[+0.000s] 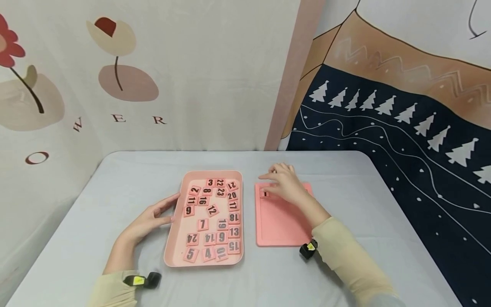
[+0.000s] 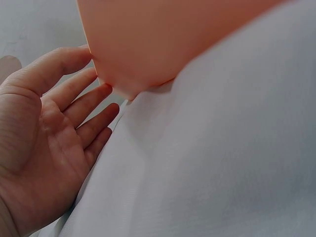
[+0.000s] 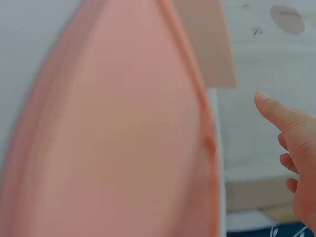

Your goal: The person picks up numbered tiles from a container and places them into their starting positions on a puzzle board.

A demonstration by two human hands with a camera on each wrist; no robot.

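A pink tray (image 1: 183,238) full of loose number tiles stands at the middle left of the table. My left hand (image 1: 149,217) rests its fingertips against the tray's left side, its fingers extended in the left wrist view. To the right lies a flat pink board (image 1: 281,228) with a raised rim. A tile marked 1 (image 1: 264,193) sits in the board's upper left corner. Over the board's top edge is my right hand (image 1: 285,183), its thumb close to that tile; contact cannot be made out. The right wrist view shows nothing held in the visible fingers.
Several tiles lie scattered in the tray, some turned or upside down, such as the 12 tile (image 1: 212,210) and the 7 tile (image 1: 203,224). A pale cloth covers the table (image 1: 215,288). Patterned curtains (image 1: 215,85) hang behind it.
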